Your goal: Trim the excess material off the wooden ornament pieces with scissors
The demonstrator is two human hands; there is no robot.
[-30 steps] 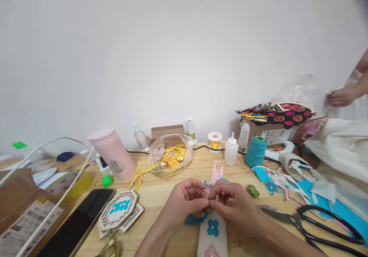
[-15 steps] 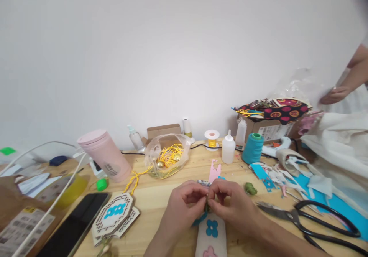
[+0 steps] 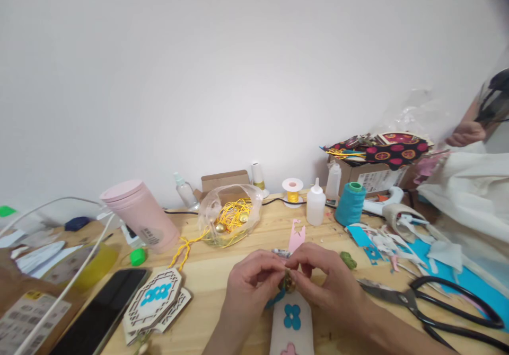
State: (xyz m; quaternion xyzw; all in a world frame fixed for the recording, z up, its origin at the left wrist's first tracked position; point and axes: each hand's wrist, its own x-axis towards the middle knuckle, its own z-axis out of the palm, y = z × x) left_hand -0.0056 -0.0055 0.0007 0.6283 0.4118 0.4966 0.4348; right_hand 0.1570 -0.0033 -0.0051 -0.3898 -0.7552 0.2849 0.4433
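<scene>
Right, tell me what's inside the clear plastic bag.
Tangled yellow cord and round gold pieces show inside the bag; whatever lies beneath the cord is covered.

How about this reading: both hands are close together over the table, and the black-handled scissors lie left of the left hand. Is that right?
Not quite: the head view shows the black-handled scissors lying right of the right hand, not left of the left hand. Both hands are close together over the table.
</scene>
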